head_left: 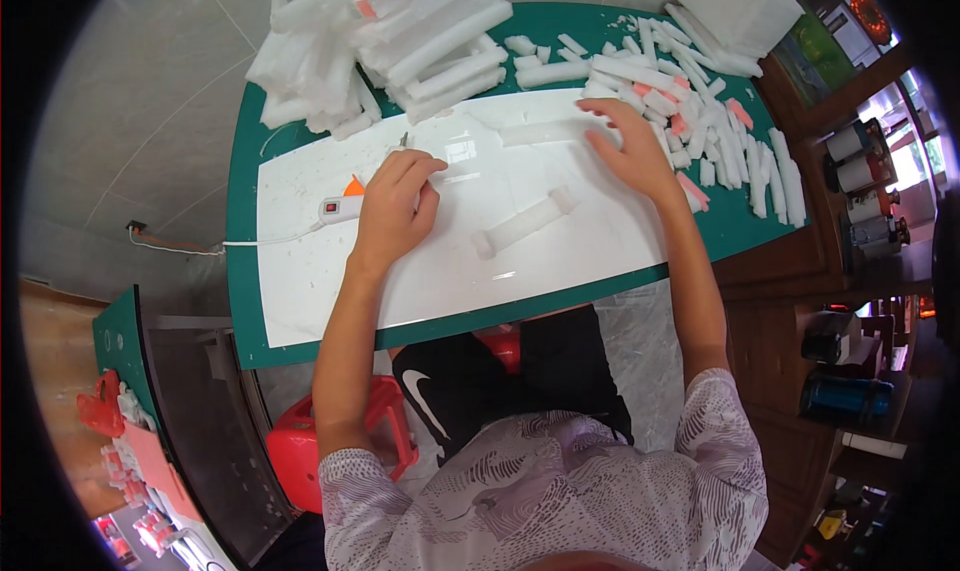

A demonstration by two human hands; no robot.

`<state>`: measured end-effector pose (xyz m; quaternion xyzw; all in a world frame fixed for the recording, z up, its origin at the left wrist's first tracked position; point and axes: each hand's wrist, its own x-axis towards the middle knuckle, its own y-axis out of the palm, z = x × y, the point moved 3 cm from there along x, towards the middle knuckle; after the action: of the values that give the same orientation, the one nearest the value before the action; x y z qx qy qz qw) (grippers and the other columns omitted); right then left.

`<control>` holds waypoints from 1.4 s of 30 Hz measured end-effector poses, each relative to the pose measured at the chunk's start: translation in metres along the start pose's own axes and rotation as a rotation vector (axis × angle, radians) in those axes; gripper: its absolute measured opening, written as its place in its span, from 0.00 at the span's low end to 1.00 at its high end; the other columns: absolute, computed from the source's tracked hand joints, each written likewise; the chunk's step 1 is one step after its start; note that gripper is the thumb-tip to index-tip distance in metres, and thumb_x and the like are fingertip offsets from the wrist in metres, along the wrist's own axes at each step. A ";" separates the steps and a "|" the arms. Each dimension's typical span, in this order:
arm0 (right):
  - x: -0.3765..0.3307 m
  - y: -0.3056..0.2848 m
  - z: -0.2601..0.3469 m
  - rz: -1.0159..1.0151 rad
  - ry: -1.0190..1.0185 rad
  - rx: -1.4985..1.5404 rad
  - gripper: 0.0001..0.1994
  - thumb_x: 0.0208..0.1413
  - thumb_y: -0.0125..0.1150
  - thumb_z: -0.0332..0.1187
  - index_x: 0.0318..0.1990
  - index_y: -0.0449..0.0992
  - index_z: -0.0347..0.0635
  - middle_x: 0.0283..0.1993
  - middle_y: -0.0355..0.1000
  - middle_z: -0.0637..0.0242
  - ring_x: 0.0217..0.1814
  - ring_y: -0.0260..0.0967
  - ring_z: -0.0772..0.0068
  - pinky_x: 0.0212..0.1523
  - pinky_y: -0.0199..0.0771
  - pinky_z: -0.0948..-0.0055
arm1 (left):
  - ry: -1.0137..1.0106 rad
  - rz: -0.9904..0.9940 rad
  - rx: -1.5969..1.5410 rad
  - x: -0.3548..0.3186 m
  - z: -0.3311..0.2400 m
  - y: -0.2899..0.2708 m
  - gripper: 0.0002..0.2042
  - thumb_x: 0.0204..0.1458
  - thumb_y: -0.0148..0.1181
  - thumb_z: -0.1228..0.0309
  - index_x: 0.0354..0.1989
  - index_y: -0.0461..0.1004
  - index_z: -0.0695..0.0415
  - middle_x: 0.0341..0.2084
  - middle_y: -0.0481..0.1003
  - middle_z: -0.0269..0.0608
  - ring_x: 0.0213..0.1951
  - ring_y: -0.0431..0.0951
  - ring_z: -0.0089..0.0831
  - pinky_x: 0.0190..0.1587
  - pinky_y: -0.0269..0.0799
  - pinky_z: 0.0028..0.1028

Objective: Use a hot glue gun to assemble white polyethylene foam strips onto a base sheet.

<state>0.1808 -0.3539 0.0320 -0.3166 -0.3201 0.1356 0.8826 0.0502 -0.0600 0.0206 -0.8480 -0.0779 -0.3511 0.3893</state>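
My left hand (398, 206) has its fingers closed over a white glue gun (338, 208) with a red switch and an orange part. Its dark tip shows beyond my knuckles, while my palm hides the middle. My right hand (630, 149) is spread open over the board's right side, holding nothing. Beside its fingertips lies a flat white foam strip (545, 132). Between my hands, a foam piece (526, 223) rests slantwise on the white board (430, 296): a long bar with a small block at each end.
A tall stack of white foam bars (420, 41) stands at the far left of the green table (555, 16). Loose foam sticks (715, 136), some pink, heap at the right. A large foam block (740, 16) sits behind them. The gun's white cord (270, 241) runs left; a red stool (300, 451) stands below.
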 end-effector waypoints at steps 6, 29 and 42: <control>0.001 0.028 -0.029 0.209 -0.079 -0.101 0.21 0.52 0.60 0.28 0.55 0.71 0.42 0.49 0.73 0.58 0.51 0.70 0.60 0.53 0.69 0.67 | -0.093 -0.039 -0.006 -0.002 0.008 -0.002 0.12 0.41 0.51 0.86 0.35 0.76 0.63 0.34 0.74 0.47 0.38 0.74 0.42 0.41 0.71 0.32; 0.000 0.032 -0.035 0.005 0.186 0.233 0.22 0.53 0.65 0.34 0.56 0.70 0.45 0.43 0.76 0.59 0.41 0.73 0.65 0.41 0.73 0.71 | -0.430 0.489 0.374 -0.033 0.036 -0.063 0.28 0.39 0.53 0.86 0.56 0.68 0.58 0.51 0.69 0.51 0.51 0.70 0.48 0.55 0.67 0.36; -0.001 0.035 -0.040 0.010 0.152 0.203 0.21 0.54 0.65 0.35 0.56 0.71 0.46 0.43 0.76 0.61 0.40 0.71 0.70 0.39 0.72 0.74 | -0.918 0.258 -0.563 -0.038 0.031 -0.079 0.23 0.37 0.48 0.78 0.47 0.71 0.67 0.27 0.72 0.40 0.28 0.69 0.28 0.33 0.68 0.28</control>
<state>0.2045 -0.3462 -0.0151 -0.2364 -0.2350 0.1473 0.9312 0.0063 0.0212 0.0291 -0.9880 -0.0382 0.0977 0.1134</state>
